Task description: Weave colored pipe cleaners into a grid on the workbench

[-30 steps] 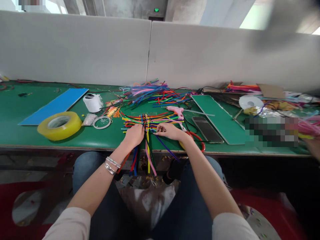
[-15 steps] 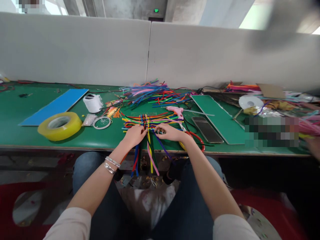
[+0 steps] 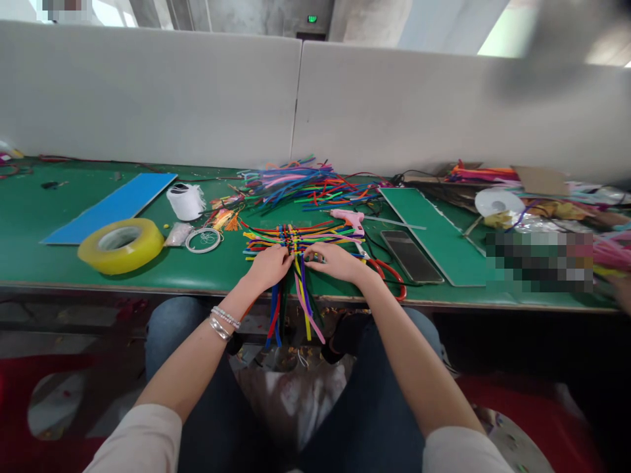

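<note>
A woven patch of colourful pipe cleaners [image 3: 292, 231] lies at the table's front edge, with long loose strands running out left and right and others hanging over the edge. My left hand [image 3: 270, 266] rests on its lower left part, thumb and fingers closed on the pipe cleaners near the middle. From the right, my right hand [image 3: 336, 261] curls its fingers at the weave, pinching at the strands close to a purple pipe cleaner [image 3: 307, 295]. The fingertips of both hands partly hide the spot. Pink and yellow strands hang beside the purple one.
Behind the weave lies a pile of pipe cleaners [image 3: 296, 184]. A pink glue gun [image 3: 349, 218], a phone [image 3: 411, 256] and a green board [image 3: 438, 240] are to the right. Yellow tape [image 3: 121, 246], white thread [image 3: 186, 202] and a blue board [image 3: 113, 207] sit left.
The purple pipe cleaner, which slanted out to the lower right, now hangs down beside the pink and yellow ones. My hands stay close to the same place on the weave.
</note>
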The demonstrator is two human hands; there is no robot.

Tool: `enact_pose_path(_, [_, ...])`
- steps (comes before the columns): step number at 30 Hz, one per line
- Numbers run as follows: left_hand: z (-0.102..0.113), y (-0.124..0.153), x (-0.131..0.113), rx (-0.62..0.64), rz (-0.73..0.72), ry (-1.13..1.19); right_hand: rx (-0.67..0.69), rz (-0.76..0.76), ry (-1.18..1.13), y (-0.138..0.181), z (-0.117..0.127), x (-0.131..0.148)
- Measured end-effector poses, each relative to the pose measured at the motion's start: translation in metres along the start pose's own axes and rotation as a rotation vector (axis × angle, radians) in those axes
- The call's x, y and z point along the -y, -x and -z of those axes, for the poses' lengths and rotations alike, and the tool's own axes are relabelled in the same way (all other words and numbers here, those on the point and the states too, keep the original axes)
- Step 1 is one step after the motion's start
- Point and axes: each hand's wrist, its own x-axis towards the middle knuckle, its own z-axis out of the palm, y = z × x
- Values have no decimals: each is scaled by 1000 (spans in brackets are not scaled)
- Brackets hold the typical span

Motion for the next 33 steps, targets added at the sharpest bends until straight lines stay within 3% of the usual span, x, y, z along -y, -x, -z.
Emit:
enact_pose_path(15, [4, -1, -5, 32, 59, -27, 69, -62, -246, -3, -1, -19])
enact_pose_path(27, [-1, -1, -12, 13, 95, -119, -28, -104, 92, -7, -3, -5])
enact_pose_path(33, [-1, 0, -12, -8, 109, -185, -43, -146, 148, -10, -2, -2])
